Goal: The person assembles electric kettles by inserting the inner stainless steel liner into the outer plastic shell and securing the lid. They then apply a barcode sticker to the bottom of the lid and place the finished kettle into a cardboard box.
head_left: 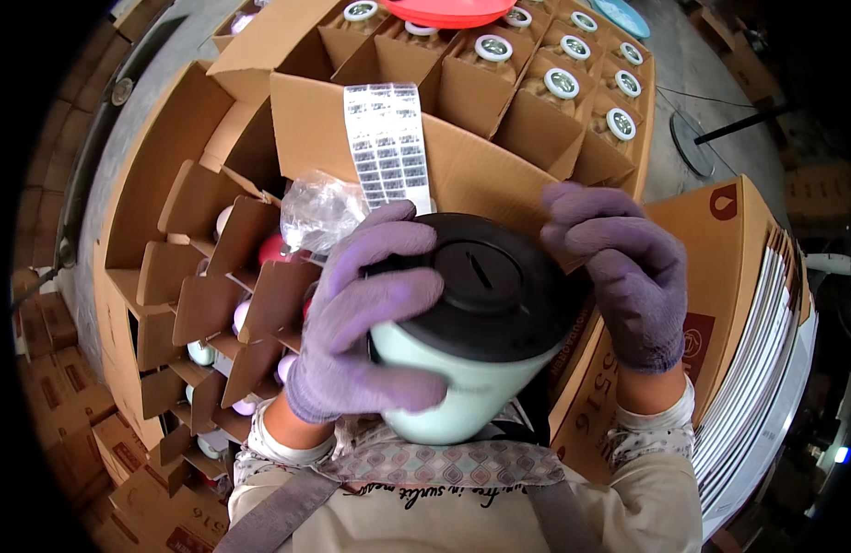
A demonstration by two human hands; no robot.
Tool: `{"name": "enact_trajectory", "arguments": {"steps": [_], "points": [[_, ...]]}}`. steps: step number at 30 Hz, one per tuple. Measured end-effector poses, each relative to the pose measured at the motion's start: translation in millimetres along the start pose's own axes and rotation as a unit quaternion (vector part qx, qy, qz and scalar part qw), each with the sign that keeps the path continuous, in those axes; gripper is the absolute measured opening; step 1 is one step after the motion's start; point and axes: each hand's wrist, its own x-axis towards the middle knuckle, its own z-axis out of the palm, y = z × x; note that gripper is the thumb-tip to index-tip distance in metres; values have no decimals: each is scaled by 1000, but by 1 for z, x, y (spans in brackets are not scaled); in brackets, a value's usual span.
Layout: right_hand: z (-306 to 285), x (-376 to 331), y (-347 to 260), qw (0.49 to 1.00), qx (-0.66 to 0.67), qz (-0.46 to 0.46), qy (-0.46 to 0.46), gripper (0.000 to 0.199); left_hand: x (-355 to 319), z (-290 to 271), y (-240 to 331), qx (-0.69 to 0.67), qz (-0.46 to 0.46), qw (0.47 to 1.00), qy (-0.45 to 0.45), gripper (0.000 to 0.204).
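Note:
My left hand [365,313], in a purple knit glove, is wrapped around a pale green bottle [453,387] with a black round base [485,286] turned up toward the camera. My right hand [619,276], also gloved in purple, rests fingers on the far right edge of that black base. A strip of small printed stickers [387,143] hangs just beyond the bottle, over a cardboard flap. A crumpled clear plastic bag [319,210] lies just left of my left hand's fingers.
An open carton with cardboard dividers [204,276] at left holds several bottles. Another divided carton [536,83] ahead holds several bottles with white round caps. A red lid [444,11] lies on it. Flat cardboard boxes [748,304] are stacked at right.

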Motion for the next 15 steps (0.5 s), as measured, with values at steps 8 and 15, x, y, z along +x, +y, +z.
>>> {"name": "enact_trajectory", "arguments": {"steps": [8,15], "points": [[24,17,-23,941,-215,-212,-151,27,-18,-3,34,-39,48,998,19,75],[38,20,-33,917,-235,-232,-224,30,-31,-4,51,-67,84,993,43,69]]}}
